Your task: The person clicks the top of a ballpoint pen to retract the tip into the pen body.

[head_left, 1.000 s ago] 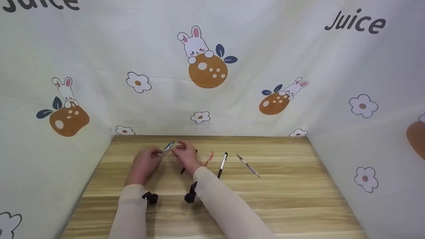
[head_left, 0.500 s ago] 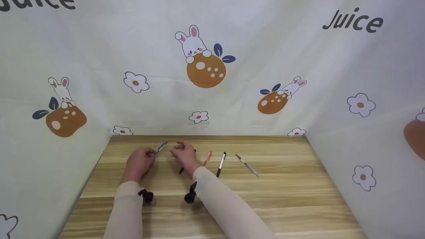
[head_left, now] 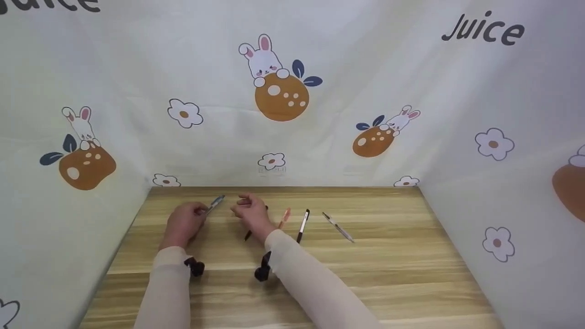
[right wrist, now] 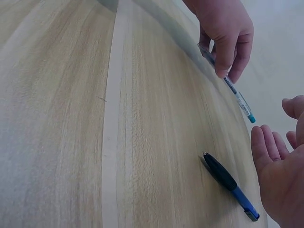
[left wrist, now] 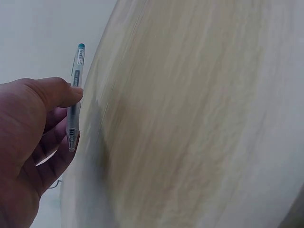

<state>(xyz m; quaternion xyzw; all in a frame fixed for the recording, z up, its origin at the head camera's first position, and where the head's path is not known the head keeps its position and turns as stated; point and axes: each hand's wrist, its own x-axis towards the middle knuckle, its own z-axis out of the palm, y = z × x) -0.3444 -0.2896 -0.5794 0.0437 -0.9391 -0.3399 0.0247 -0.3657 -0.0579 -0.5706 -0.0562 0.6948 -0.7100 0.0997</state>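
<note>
My left hand [head_left: 183, 224] pinches a clear ballpoint pen with a teal end [left wrist: 76, 78] between thumb and fingers, at the left of the table. In the left wrist view the teal end points up and the clear tip points down. My right hand [head_left: 253, 216] holds nothing, its fingers relaxed and spread, a short way from the pen's teal end. Beside it a blue pen with a black grip [right wrist: 224, 175] lies on the table; in the head view this hand covers most of that pen.
Right of my right hand lie an orange pen [head_left: 285, 217], a white pen with black ends [head_left: 303, 225] and a clear pen [head_left: 338, 227] on the wood-grain table [head_left: 388, 274]. Printed cloth walls [head_left: 219, 146] enclose the back and sides.
My left hand has moved left with the teal-ended pen, away from my right hand. The right hand and the pens on the table stay about where they were.
</note>
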